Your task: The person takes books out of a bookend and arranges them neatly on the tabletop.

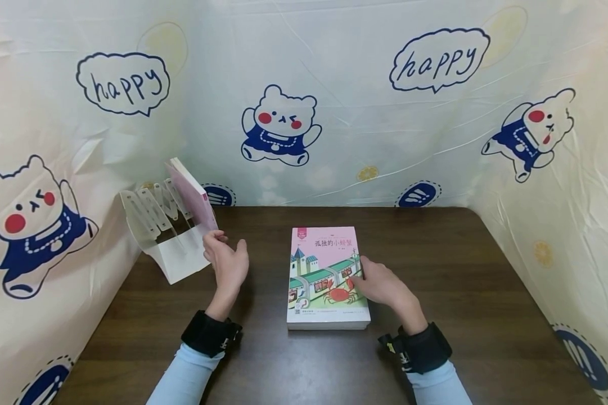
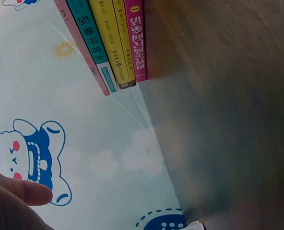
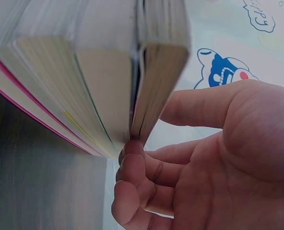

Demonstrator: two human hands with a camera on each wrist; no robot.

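Observation:
A stack of several books (image 1: 329, 281) lies on the table, the top one a pink picture book with a red crab on its cover. My right hand (image 1: 384, 284) pinches that top book at its right edge, thumb over the cover. In the right wrist view the fingertips (image 3: 132, 155) are at the page edges (image 3: 154, 91). My left hand (image 1: 228, 264) is beside a pink book (image 1: 194, 197) that stands tilted in a white folding book rack (image 1: 177, 259), its fingers relaxed near the book's lower corner. Spines of the stack (image 2: 108, 43) show in the left wrist view.
The brown wooden table (image 1: 435, 242) has a printed cloth (image 1: 354, 112) with bears behind it and at both sides. The rack stands at the table's back left, close to the cloth.

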